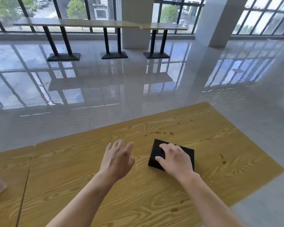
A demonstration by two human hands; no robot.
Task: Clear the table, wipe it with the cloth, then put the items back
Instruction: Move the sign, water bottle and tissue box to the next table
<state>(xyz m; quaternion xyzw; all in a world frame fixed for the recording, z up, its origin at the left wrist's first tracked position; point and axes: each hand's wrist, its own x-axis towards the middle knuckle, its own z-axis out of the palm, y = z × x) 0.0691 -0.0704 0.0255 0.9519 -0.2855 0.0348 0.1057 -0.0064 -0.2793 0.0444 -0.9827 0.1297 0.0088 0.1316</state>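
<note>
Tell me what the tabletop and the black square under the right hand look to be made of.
The tabletop looks like wood-grain laminate or veneer: bold yellow-brown swirls, a smooth, faintly glossy face and a thin straight seam between panels. Solid wood cannot be ruled out. The black cloth under the right hand looks like a matte folded fabric or felt, with no shine and crisp edges; its weave is too dark to read.

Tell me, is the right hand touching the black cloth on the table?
Touching. In the head view the right hand lies flat on the black cloth, its fingers spread across it.
</note>
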